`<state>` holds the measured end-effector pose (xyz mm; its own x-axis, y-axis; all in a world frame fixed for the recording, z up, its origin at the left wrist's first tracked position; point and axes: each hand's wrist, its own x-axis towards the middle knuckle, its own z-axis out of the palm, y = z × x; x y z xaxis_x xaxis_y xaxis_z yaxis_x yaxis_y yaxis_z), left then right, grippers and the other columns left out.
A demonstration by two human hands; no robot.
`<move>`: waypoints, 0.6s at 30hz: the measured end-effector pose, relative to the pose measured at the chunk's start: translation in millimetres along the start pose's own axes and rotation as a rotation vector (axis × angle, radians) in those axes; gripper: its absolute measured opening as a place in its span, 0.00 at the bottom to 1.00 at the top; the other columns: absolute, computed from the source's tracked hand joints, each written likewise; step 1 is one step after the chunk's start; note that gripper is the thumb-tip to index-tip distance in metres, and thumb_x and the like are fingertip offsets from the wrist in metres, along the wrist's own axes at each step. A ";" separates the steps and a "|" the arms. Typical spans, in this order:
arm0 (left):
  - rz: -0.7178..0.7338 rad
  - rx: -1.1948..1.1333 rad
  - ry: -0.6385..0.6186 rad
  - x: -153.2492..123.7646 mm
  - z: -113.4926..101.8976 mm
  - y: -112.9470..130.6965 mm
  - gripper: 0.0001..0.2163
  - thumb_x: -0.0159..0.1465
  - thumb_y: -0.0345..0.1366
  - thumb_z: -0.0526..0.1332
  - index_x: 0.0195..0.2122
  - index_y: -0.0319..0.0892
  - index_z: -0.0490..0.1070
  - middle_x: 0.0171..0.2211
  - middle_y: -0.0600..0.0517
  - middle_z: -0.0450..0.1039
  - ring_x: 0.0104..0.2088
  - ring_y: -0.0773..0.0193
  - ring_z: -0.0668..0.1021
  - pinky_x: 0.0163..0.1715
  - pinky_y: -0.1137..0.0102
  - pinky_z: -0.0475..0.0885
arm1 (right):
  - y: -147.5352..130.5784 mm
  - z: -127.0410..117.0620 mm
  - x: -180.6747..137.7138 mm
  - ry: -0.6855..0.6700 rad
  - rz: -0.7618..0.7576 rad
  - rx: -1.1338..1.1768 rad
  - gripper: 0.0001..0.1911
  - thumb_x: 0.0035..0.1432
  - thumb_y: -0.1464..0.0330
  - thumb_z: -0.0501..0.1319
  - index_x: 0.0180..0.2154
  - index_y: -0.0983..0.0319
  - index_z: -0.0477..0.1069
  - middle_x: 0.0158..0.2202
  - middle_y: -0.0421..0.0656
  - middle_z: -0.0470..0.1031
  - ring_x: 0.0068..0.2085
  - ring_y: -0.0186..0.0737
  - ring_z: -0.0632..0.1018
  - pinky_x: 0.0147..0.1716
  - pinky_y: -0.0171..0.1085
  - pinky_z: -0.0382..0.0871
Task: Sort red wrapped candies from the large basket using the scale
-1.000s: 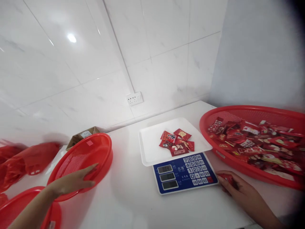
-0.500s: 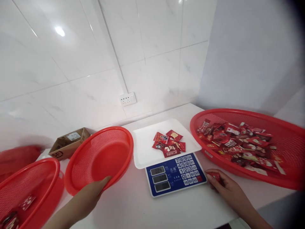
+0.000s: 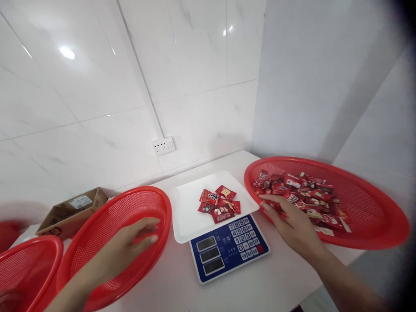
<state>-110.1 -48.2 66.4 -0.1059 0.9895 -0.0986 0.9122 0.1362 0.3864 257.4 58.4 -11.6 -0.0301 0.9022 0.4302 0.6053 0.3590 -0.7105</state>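
My left hand (image 3: 130,245), its thumb and fingers apart, hovers over the red plastic basket (image 3: 165,216) and holds nothing. My right hand (image 3: 292,225) is half-curled beside the scale's right edge, in front of the large red basket (image 3: 390,229). Red shows between its thumb and fingers, where a small red snack packet (image 3: 280,210) is mostly hidden. Several red snack packets (image 3: 221,204) lie in a loose cluster on the white pan (image 3: 186,221) of the digital scale (image 3: 229,249). Many similar packets (image 3: 302,190) are heaped in the large basket.
Another red basket (image 3: 53,251) stands at the lower left, partly out of view. Behind the baskets sits an open cardboard box (image 3: 69,212). A power socket (image 3: 163,146) is on the tiled wall, and the white table (image 3: 182,281) meets that wall.
My left hand has let go of the basket's rim and moved over its inside; the basket sits lower and further left. My right hand has risen toward the scale pan's right corner. The view has shifted.
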 end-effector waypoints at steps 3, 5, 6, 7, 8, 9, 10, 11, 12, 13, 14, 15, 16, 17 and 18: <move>0.248 -0.048 -0.096 38.1 18.7 56.1 0.22 0.62 0.41 0.51 0.59 0.50 0.56 0.59 0.53 0.62 0.56 0.59 0.67 0.54 0.63 0.64 | 3.0 9.0 21.9 -0.048 -0.026 -0.093 0.16 0.59 0.64 0.49 0.45 0.59 0.68 0.47 0.47 0.75 0.48 0.48 0.74 0.47 0.45 0.67; 0.419 0.013 -0.154 65.8 38.1 81.5 0.29 0.60 0.32 0.52 0.63 0.47 0.46 0.63 0.51 0.51 0.61 0.60 0.58 0.58 0.63 0.57 | 7.8 16.6 32.1 -0.089 -0.016 -0.144 0.15 0.60 0.66 0.48 0.45 0.60 0.68 0.47 0.47 0.75 0.47 0.48 0.75 0.46 0.46 0.67; 0.509 0.076 -0.187 79.7 47.4 90.1 0.33 0.57 0.29 0.52 0.64 0.43 0.41 0.65 0.49 0.44 0.64 0.59 0.51 0.60 0.62 0.53 | 10.0 19.6 35.3 -0.099 -0.009 -0.156 0.15 0.60 0.66 0.48 0.45 0.60 0.68 0.47 0.47 0.75 0.47 0.48 0.75 0.45 0.46 0.67; 0.538 0.100 -0.209 93.0 55.5 96.2 0.36 0.55 0.27 0.53 0.64 0.41 0.39 0.66 0.47 0.40 0.65 0.58 0.45 0.60 0.60 0.51 | 11.7 21.8 37.4 -0.100 -0.006 -0.159 0.16 0.60 0.66 0.47 0.45 0.60 0.68 0.47 0.47 0.75 0.47 0.48 0.75 0.45 0.45 0.67; 0.559 0.119 -0.231 105.2 61.8 100.2 0.38 0.52 0.27 0.55 0.64 0.41 0.40 0.66 0.45 0.40 0.65 0.54 0.44 0.60 0.58 0.50 | 13.1 23.1 38.4 -0.097 -0.007 -0.153 0.16 0.61 0.66 0.47 0.45 0.60 0.68 0.46 0.47 0.75 0.47 0.47 0.75 0.45 0.45 0.67; 0.575 0.139 -0.253 115.7 66.2 102.7 0.39 0.51 0.28 0.57 0.64 0.41 0.42 0.65 0.44 0.42 0.64 0.50 0.43 0.60 0.55 0.49 | 14.1 23.5 38.7 -0.098 -0.013 -0.143 0.15 0.61 0.66 0.47 0.45 0.60 0.68 0.46 0.47 0.75 0.48 0.47 0.75 0.45 0.44 0.67; 0.586 0.150 -0.270 124.2 68.7 103.8 0.38 0.50 0.29 0.59 0.63 0.42 0.46 0.64 0.44 0.47 0.64 0.48 0.46 0.59 0.53 0.50 | 14.8 23.3 38.4 -0.105 -0.022 -0.130 0.15 0.61 0.66 0.47 0.45 0.60 0.68 0.46 0.47 0.75 0.47 0.46 0.75 0.45 0.43 0.67; 0.600 0.160 -0.281 130.5 69.6 103.9 0.37 0.50 0.31 0.60 0.62 0.44 0.50 0.63 0.44 0.51 0.63 0.46 0.50 0.58 0.52 0.52 | 15.4 22.7 37.8 -0.113 -0.028 -0.118 0.15 0.60 0.66 0.48 0.45 0.61 0.68 0.46 0.47 0.75 0.47 0.45 0.75 0.45 0.42 0.67; 0.612 0.165 -0.285 134.5 69.3 103.2 0.34 0.50 0.32 0.60 0.60 0.46 0.54 0.60 0.44 0.56 0.61 0.46 0.56 0.57 0.53 0.54 | 15.9 21.9 37.1 -0.120 -0.031 -0.109 0.15 0.60 0.66 0.48 0.45 0.61 0.68 0.46 0.47 0.75 0.47 0.45 0.75 0.45 0.42 0.67; 0.620 0.167 -0.281 136.4 68.4 101.8 0.32 0.51 0.34 0.61 0.59 0.47 0.56 0.57 0.45 0.60 0.58 0.48 0.62 0.56 0.56 0.58 | 16.3 21.3 36.3 -0.125 -0.033 -0.102 0.15 0.60 0.66 0.48 0.45 0.61 0.68 0.46 0.47 0.75 0.47 0.45 0.75 0.45 0.42 0.67; 0.621 0.166 -0.269 136.5 67.5 99.9 0.30 0.52 0.36 0.61 0.58 0.48 0.58 0.54 0.46 0.62 0.55 0.50 0.66 0.53 0.58 0.61 | 16.7 21.0 35.7 -0.126 -0.035 -0.098 0.15 0.60 0.66 0.48 0.45 0.61 0.68 0.46 0.47 0.75 0.47 0.45 0.75 0.45 0.43 0.67; 0.614 0.164 -0.248 135.2 67.0 97.6 0.27 0.54 0.38 0.60 0.57 0.49 0.60 0.52 0.46 0.64 0.51 0.52 0.69 0.51 0.60 0.64 | 17.0 21.0 35.1 -0.126 -0.038 -0.100 0.15 0.60 0.66 0.48 0.45 0.61 0.68 0.46 0.47 0.75 0.47 0.45 0.75 0.45 0.43 0.67; 0.600 0.164 -0.219 133.0 67.1 95.1 0.25 0.55 0.39 0.59 0.56 0.49 0.61 0.49 0.46 0.65 0.49 0.53 0.70 0.49 0.61 0.65 | 17.2 21.4 34.6 -0.123 -0.040 -0.107 0.15 0.60 0.67 0.48 0.45 0.61 0.68 0.46 0.47 0.75 0.47 0.45 0.75 0.45 0.43 0.67; 0.580 0.165 -0.188 130.1 68.0 92.4 0.24 0.56 0.39 0.58 0.55 0.49 0.62 0.47 0.46 0.65 0.48 0.54 0.71 0.47 0.62 0.66 | 17.4 22.0 34.2 -0.119 -0.040 -0.119 0.15 0.60 0.67 0.48 0.46 0.60 0.68 0.46 0.47 0.75 0.47 0.46 0.75 0.45 0.43 0.67; 0.560 0.169 -0.157 127.1 69.7 89.8 0.23 0.57 0.38 0.57 0.54 0.49 0.62 0.46 0.46 0.65 0.48 0.53 0.70 0.47 0.62 0.66 | 17.5 22.8 33.9 -0.116 -0.037 -0.133 0.15 0.60 0.67 0.48 0.46 0.60 0.68 0.46 0.47 0.75 0.47 0.46 0.75 0.44 0.43 0.68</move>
<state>-14.0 86.4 24.6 0.4564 0.8876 -0.0617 0.8640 -0.4255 0.2694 248.9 100.8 -22.1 -0.1413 0.9133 0.3819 0.7018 0.3645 -0.6120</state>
